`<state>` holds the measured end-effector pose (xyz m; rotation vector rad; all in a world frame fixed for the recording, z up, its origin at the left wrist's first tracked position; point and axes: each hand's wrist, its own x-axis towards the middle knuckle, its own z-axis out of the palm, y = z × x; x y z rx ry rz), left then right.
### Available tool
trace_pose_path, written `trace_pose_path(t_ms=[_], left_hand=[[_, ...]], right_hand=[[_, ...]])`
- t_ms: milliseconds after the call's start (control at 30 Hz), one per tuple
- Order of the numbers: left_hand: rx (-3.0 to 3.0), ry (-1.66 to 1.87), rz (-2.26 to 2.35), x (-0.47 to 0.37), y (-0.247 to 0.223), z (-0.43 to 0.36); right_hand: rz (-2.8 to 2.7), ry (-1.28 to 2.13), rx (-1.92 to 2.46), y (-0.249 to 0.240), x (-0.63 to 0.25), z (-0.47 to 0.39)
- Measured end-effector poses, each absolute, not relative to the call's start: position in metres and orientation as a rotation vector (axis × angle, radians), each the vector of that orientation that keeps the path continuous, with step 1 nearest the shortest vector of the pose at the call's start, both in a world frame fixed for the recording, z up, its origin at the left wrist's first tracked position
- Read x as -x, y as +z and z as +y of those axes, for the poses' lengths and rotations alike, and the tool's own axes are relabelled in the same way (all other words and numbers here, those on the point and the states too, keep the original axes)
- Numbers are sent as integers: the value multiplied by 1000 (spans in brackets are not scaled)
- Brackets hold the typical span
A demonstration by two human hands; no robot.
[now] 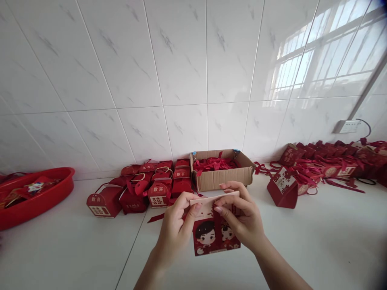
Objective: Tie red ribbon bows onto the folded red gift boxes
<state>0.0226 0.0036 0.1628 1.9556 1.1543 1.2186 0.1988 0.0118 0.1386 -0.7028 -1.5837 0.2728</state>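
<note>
Head view: my left hand (178,223) pinches the printed packet (205,237) at its top left corner, thumb against fingers; my right hand (246,217) grips its top edge likewise. It's held before the cardboard carton (223,179). I seem to be working its top edge; next calls for careful fingertip alignment. Behind, red boxes (160,193) read 歡喜 and 囍; the packet's small print is illegible.

Tabletop (75,257) open left, seemingly right; carton (225,179) ahead
</note>
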Motion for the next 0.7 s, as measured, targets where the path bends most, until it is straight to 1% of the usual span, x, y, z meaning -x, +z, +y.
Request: trace_pose_path(t_ms=[167,333,467,600,700], left_hand=[[-1961,1256,1050,-20,158,2],[-2019,1290,981,-23,154,-2],[-2030,1308,1003,-38,146,-4],[-2048,1454,1117,-48,133,2],[-2095,1464,1168,-42,134,7]], right_hand=[[-1472,249,661,133,-198,11],[-1452,472,675,134,-199,9],[-1389,408,676,136,-195,8],[-1376,380,672,136,-190,7],[-1408,332,636,137,-192,5]])
